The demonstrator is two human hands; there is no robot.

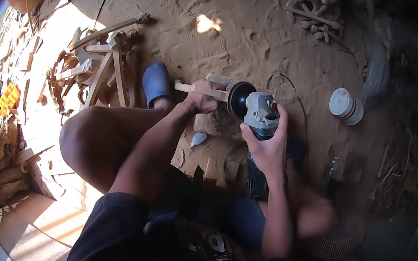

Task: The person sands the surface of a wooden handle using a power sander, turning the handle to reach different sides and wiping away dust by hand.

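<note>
My left hand (202, 100) is closed around a pale wooden stick (183, 87), which lies crosswise in front of me. The stick's right end meets, or nearly meets, the round black disc (239, 100) of an angle grinder (262, 113); I cannot tell whether they touch. Gripping the grinder's grey head is my right hand (270, 149), with the dark body running down towards me. Below the stick and the disc sits a rough stone block (209, 124), partly hidden by my left hand and the tool.
Carved wooden pieces (105, 58) are heaped at the left, and more (317, 21) lie at the far right. A white tub (344, 103) lies on the sandy ground (180, 34). A thin cord (303, 104) curves right of the grinder. My blue shoe (156, 80) is left of the stick.
</note>
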